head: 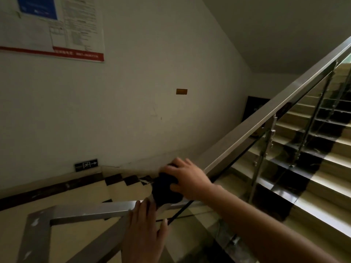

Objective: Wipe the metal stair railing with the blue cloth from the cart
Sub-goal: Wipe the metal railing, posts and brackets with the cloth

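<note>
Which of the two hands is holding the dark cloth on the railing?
The right hand: it presses the dark cloth onto the metal railing at its corner. The left hand holds no cloth; it rests bare on the railing nearer the camera.

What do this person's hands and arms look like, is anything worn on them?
Both are bare. The right hand has no glove, and its forearm shows no sleeve as far as the frame's edge. The left hand is also ungloved. No ring, watch or bracelet is visible on either; the fingers are uncovered, with short nails.

Dark blue cloth (165, 190), silver-grey railing (266, 114) (cream-and-black checkered floor (121, 184))
</note>
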